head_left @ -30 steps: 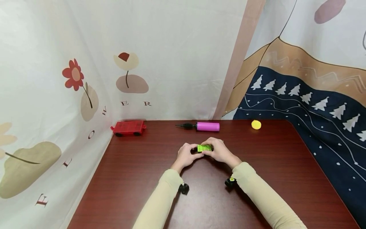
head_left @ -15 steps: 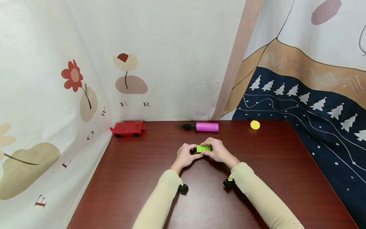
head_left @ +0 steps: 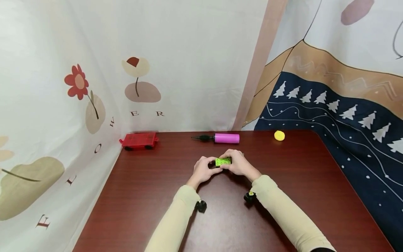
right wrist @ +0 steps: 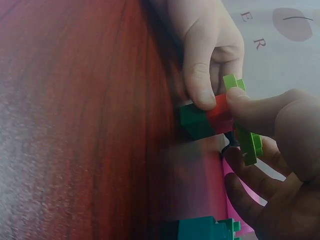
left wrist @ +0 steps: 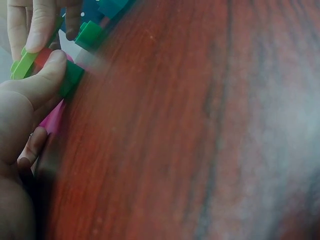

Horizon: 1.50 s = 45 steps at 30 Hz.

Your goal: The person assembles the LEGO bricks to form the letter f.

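Observation:
Between both hands sits a small stack of toy building bricks: a flat lime green brick [head_left: 223, 161] over a red brick [right wrist: 219, 114], with a dark green brick [right wrist: 194, 121] beneath, close over the table. My left hand [head_left: 203, 170] grips the stack's lower part, its thumb lying across the red and dark green bricks. From the other side my right hand [head_left: 238, 162] pinches the lime brick between thumb and fingers. Beyond them the left wrist view catches a bright green brick [left wrist: 89, 35] and a teal brick [left wrist: 112, 7], hidden by my right hand in the head view.
On the reddish-brown table [head_left: 151, 199] a red toy wagon [head_left: 139, 140] stands at the back left. A purple hand pump [head_left: 226, 138] with a black nozzle lies at the back middle. A round yellow object [head_left: 279, 135] is at the back right. Printed curtains [head_left: 195, 70] border the table.
The head view has shifted slightly, moving the whole scene a little to the left. Both hands keep their hold on the bricks, with no other visible change.

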Each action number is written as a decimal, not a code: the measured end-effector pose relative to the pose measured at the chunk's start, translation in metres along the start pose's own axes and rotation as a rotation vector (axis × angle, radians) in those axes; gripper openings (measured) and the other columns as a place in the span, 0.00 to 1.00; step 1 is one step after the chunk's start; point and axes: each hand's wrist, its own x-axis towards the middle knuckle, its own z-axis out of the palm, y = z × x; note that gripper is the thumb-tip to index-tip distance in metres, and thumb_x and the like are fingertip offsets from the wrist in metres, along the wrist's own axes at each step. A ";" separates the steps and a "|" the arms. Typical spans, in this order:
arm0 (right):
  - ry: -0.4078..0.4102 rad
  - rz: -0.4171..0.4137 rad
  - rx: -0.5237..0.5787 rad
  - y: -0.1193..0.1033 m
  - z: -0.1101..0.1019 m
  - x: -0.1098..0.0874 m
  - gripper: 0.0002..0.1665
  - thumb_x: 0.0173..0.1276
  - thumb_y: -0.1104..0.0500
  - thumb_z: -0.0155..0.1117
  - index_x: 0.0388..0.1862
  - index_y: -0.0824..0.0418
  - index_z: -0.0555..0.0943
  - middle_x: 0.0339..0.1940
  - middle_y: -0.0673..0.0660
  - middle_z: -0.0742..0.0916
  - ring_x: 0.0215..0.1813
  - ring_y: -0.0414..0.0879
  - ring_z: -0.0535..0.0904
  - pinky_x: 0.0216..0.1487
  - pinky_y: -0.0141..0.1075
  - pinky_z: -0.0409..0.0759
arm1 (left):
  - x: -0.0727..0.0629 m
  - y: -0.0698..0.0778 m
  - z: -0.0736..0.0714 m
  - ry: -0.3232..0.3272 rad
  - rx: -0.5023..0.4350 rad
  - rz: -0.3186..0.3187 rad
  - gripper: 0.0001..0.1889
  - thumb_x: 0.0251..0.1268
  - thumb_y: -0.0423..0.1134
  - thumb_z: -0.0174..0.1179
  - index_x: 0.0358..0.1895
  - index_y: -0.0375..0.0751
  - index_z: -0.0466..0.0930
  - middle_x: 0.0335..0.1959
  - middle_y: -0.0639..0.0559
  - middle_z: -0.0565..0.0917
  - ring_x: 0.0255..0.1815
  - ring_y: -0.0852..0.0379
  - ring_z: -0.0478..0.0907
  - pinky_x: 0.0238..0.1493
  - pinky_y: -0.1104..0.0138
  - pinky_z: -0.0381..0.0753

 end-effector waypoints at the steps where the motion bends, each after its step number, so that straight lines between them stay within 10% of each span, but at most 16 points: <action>1: -0.002 0.004 0.002 0.000 -0.001 0.000 0.16 0.62 0.60 0.82 0.49 0.58 0.92 0.45 0.52 0.91 0.50 0.50 0.84 0.55 0.52 0.73 | 0.000 0.000 0.000 0.000 0.001 0.004 0.23 0.60 0.56 0.76 0.57 0.54 0.88 0.46 0.54 0.86 0.48 0.54 0.76 0.52 0.53 0.74; 27: -0.047 -0.062 -0.004 0.006 -0.019 -0.011 0.20 0.65 0.57 0.79 0.55 0.60 0.88 0.51 0.55 0.90 0.51 0.50 0.84 0.55 0.48 0.82 | 0.000 -0.001 0.000 -0.018 -0.031 0.006 0.24 0.61 0.58 0.75 0.59 0.60 0.86 0.46 0.55 0.82 0.47 0.58 0.75 0.50 0.56 0.73; 45: 0.020 0.097 0.063 0.032 -0.059 -0.025 0.23 0.67 0.60 0.77 0.59 0.67 0.86 0.54 0.61 0.88 0.54 0.57 0.86 0.57 0.53 0.85 | -0.002 0.000 0.000 -0.021 -0.081 -0.021 0.25 0.60 0.62 0.74 0.60 0.66 0.85 0.46 0.57 0.81 0.49 0.58 0.73 0.51 0.57 0.72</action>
